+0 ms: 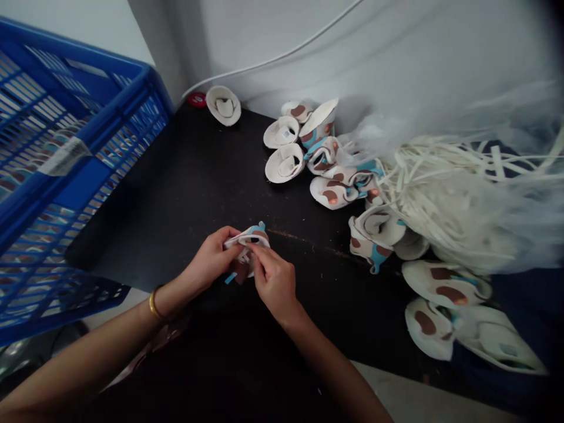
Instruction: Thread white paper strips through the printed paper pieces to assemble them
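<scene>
A small white shoe upper with brown and blue patches is held between my two hands, above the black table's near part. My left hand grips its left edge, thumb on top and fingers wrapped round it. From the right, my right hand pinches the upper near its opening. A short blue tab hangs below the piece, by my left fingers. Part of the upper is hidden behind my fingers.
Several similar uppers lie on the black table at centre and right. White strips and clear plastic are heaped at right. Blue crates stand at left. A red round item and a white cable are near the wall.
</scene>
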Demonstrator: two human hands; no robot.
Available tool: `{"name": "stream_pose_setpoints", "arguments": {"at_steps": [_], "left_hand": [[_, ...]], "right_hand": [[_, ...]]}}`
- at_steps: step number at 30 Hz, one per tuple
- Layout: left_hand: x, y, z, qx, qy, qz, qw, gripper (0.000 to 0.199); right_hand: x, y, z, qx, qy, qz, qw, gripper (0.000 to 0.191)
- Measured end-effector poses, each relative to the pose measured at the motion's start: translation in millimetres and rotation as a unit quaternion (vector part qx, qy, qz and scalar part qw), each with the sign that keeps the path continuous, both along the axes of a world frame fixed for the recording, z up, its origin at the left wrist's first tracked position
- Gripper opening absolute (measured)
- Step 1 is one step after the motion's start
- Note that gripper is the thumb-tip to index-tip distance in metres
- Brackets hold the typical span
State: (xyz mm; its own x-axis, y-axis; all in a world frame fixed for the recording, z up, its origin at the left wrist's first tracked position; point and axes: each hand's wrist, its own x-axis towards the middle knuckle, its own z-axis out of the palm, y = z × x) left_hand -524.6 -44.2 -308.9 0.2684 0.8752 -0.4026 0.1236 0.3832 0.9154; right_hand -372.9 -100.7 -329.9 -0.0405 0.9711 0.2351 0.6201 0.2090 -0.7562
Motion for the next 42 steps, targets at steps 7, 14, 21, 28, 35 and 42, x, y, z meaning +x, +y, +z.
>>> {"name": "stream_pose_setpoints", "arguments": {"at_steps": [7,14,21,28,35,42], "left_hand": [[-2,1,-6.5,-0.035,-0.019,0.061,0.997,0.027],[0,0,-7.9,-0.049,-0.024,0.067,0.996,0.026],[-1,-3,-4.9,-0.037,-0.006,0.014,0.999,0.03],[-9,-2,4.6,-0.098,-0.03,-0.069,0.992,0.026],[26,-17,1.9,-0.142,-0.173,0.104,0.969,0.028],[28,-23,5.0,-0.107,-0.203,0.104,0.968,0.022]], "right_hand": [[8,-7,6.4,0.037,-0.181,0.059,0.981,0.04],[30,-8,3.2,0.125,-0.248,-0.021,0.961,0.027],[21,5,-2.9,0.141,-0.133,-0.056,0.979,0.027],[16,2,6.9,0.196,-0.059,-0.051,0.977,0.019],[19,9,8.8,0.14,0.008,-0.113,0.984,0.015],[24,4,11.3,0.053,-0.113,-0.044,0.991,0.024]]}}
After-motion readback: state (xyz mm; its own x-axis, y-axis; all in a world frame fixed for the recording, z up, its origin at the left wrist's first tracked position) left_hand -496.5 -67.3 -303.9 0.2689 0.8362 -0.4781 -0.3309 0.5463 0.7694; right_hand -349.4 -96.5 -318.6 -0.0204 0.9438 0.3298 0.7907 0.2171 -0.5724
